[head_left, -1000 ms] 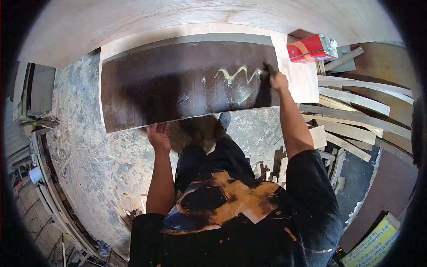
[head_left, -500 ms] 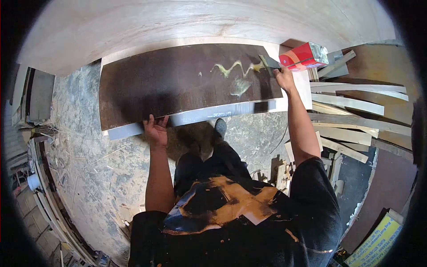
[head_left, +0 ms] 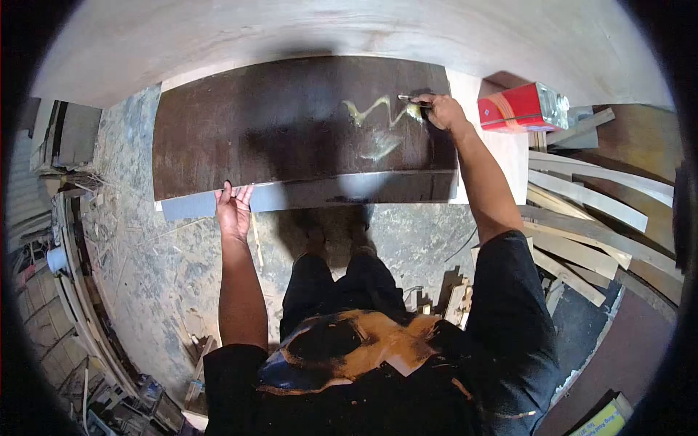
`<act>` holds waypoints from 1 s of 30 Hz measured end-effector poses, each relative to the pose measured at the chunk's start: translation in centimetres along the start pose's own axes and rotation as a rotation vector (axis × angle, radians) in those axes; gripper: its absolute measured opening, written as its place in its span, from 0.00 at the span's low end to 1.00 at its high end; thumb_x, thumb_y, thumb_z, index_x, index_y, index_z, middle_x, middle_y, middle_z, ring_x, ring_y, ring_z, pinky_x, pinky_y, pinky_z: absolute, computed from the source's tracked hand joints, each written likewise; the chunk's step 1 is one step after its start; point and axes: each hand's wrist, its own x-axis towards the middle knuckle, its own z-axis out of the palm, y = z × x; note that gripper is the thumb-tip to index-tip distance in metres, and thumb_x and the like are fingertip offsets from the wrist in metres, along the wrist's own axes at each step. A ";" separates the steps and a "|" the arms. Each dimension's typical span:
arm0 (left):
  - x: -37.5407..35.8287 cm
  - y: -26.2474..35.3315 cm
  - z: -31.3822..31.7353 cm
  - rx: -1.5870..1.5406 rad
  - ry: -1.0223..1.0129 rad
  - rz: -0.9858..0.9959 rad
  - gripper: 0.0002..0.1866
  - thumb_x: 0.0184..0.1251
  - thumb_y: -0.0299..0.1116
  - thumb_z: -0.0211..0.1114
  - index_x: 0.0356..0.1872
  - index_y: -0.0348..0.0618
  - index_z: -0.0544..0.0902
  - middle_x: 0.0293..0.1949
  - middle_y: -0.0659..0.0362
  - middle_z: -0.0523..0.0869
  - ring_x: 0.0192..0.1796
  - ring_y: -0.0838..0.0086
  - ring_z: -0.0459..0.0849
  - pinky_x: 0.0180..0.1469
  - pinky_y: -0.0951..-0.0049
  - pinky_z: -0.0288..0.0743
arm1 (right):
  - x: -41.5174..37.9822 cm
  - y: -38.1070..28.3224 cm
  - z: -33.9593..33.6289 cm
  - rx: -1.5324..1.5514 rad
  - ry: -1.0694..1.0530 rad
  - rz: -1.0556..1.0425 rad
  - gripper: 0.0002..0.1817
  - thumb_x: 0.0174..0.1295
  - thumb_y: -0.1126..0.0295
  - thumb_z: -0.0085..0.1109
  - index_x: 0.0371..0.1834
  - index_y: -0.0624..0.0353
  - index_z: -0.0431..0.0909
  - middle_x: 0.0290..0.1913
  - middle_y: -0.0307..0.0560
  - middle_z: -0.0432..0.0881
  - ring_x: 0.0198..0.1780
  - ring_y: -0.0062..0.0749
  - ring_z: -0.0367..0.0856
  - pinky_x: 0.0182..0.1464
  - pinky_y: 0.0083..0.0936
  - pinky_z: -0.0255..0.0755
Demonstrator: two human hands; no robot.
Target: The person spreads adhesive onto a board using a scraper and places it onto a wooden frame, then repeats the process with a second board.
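Note:
A long dark brown board [head_left: 218, 138] lies across a pale wooden surface. Yellowish glue [head_left: 371, 116] forms a zigzag and a smear on its right part. My right hand [head_left: 443, 112] is closed round a flat spreader [head_left: 414, 98] at the right end of the glue. At the board's front left edge, my left hand [head_left: 234, 207] touches the edge with its fingers spread, palm up. A grey strip [head_left: 283, 198] shows beneath the front edge. To the right of the board lies a red can [head_left: 512, 107] with an orange band.
Thin wooden strips [head_left: 582, 196] are piled at the right. Stacked boards [head_left: 69, 138] stand at the far left, with more long pieces [head_left: 83, 291] below them. Scraps lie on the stained concrete floor [head_left: 145, 254]. A large pale panel [head_left: 363, 29] spans the top.
My right hand has moved left with the spreader, which is now turned and lies over the glue. My left hand has shifted left along the board's front edge. The view has shifted slightly.

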 end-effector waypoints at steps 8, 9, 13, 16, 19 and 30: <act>0.0 0.1 0.0 0.053 -0.107 0.018 0.15 0.62 0.29 0.60 0.48 0.46 0.66 0.31 0.60 0.72 0.40 0.65 0.76 0.56 0.54 0.72 | -10.7 -1.4 2.0 0.043 0.003 -0.095 0.24 0.47 0.73 0.52 0.48 0.33 0.77 0.47 0.45 0.80 0.48 0.40 0.78 0.49 0.34 0.74; 0.0 0.0 0.1 0.052 -0.120 0.011 0.15 0.62 0.29 0.60 0.48 0.46 0.66 0.31 0.60 0.72 0.40 0.65 0.76 0.56 0.54 0.72 | -12.0 -1.6 2.4 0.065 0.058 -0.129 0.23 0.48 0.73 0.52 0.48 0.34 0.77 0.47 0.44 0.79 0.48 0.40 0.78 0.49 0.34 0.74; 1.2 -0.2 -1.5 0.078 -0.121 0.036 0.28 0.63 0.31 0.59 0.60 0.45 0.56 0.50 0.53 0.69 0.54 0.57 0.72 0.58 0.53 0.70 | -16.6 -3.5 4.1 0.002 0.081 0.061 0.24 0.48 0.71 0.55 0.51 0.37 0.76 0.50 0.42 0.77 0.51 0.37 0.75 0.50 0.36 0.70; 1.3 -0.2 -1.6 0.058 -0.115 0.044 0.36 0.62 0.31 0.60 0.66 0.46 0.47 0.61 0.49 0.61 0.61 0.51 0.67 0.61 0.51 0.66 | -20.4 -5.5 6.9 0.080 0.367 0.071 0.27 0.49 0.74 0.54 0.56 0.41 0.73 0.54 0.41 0.74 0.56 0.37 0.70 0.53 0.36 0.63; 1.4 -0.3 -1.6 0.055 -0.119 0.044 0.36 0.62 0.31 0.60 0.66 0.45 0.48 0.62 0.49 0.60 0.61 0.51 0.66 0.62 0.50 0.65 | -23.5 -8.3 10.9 0.064 0.442 0.158 0.30 0.49 0.78 0.49 0.58 0.40 0.71 0.60 0.43 0.70 0.60 0.40 0.67 0.57 0.39 0.60; 0.3 -0.3 -0.1 0.012 -0.099 0.028 0.16 0.63 0.28 0.59 0.48 0.47 0.63 0.32 0.61 0.70 0.39 0.65 0.74 0.55 0.51 0.72 | -10.9 -8.4 -3.6 0.178 0.375 -0.028 0.21 0.52 0.76 0.47 0.47 0.42 0.79 0.43 0.48 0.81 0.46 0.46 0.79 0.48 0.40 0.72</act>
